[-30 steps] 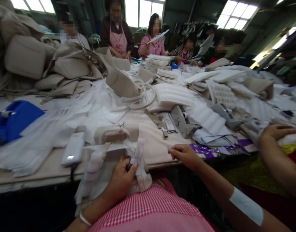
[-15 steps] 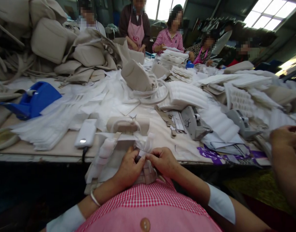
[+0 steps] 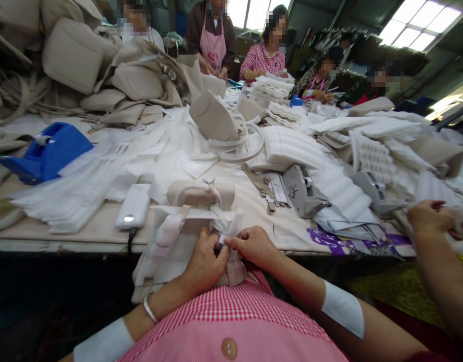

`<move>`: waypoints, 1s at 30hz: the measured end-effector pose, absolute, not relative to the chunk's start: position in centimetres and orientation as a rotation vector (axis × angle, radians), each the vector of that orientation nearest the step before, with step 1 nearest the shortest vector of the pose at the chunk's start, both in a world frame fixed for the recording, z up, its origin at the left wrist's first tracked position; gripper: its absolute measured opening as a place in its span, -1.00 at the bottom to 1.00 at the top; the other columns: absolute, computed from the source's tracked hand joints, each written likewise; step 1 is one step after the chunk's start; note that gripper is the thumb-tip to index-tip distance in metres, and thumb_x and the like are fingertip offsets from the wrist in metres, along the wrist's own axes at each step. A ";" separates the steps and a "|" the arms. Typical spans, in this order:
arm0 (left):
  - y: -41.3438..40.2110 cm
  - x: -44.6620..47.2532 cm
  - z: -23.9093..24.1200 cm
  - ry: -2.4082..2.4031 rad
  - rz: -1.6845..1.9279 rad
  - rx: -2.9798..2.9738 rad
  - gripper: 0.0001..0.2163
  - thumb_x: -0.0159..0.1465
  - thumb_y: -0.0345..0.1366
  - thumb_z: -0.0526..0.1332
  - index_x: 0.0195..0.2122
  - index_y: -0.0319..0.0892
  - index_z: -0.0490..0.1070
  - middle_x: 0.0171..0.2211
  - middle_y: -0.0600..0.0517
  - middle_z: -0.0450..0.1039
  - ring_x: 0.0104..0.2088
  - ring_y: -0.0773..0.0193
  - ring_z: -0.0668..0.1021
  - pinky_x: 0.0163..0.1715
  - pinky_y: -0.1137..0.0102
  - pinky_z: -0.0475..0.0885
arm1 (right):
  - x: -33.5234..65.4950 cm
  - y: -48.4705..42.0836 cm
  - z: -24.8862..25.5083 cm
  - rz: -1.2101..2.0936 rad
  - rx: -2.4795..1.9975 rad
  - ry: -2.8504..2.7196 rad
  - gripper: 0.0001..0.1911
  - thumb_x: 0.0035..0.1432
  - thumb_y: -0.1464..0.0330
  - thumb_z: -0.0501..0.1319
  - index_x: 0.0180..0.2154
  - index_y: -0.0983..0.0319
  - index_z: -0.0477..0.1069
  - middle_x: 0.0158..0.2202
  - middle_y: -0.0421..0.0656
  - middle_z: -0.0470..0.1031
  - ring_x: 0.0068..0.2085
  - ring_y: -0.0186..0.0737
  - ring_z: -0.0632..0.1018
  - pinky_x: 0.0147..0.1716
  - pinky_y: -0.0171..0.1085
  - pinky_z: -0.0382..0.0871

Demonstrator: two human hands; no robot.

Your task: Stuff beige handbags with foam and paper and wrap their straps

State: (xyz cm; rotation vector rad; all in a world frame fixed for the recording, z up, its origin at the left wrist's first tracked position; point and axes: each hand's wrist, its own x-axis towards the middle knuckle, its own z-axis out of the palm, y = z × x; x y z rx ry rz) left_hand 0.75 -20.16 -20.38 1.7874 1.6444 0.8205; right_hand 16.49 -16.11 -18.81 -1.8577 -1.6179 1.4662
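Note:
A beige bag with white wrapping on its sides rests at the table's front edge, against my apron. My left hand is closed around a wrapped part of the bag's right side, where something small and dark shows between thumb and fingers. Thumb and forefinger of my right hand pinch a small white piece against that spot. Thin white wrapping bunches just above my fingers. Beyond it lies a beige flap with a handle. My fingers partly hide the dark part.
A white power bank with a cable and a blue tape dispenser lie left. Grey tape dispensers and white foam sheets are right. Beige bags pile up back left. A co-worker's hand is at right; several people stand opposite.
My right fingertips have shifted slightly left and up over the small white piece. My left hand keeps its hold. The co-worker's arm at right has come further into view.

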 end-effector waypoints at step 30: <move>-20.0 -0.4 -18.9 1.353 0.755 1.622 -0.73 0.32 -0.20 0.04 -0.32 -0.21 0.48 -0.27 -0.05 0.43 -0.19 0.15 0.47 -0.10 0.26 0.37 | 16.4 -15.8 -19.7 1.793 -1.335 -1.408 -0.80 -0.04 0.28 0.27 -0.45 0.30 0.53 -0.52 -0.23 0.47 -0.41 -0.29 0.40 -0.38 -0.32 0.31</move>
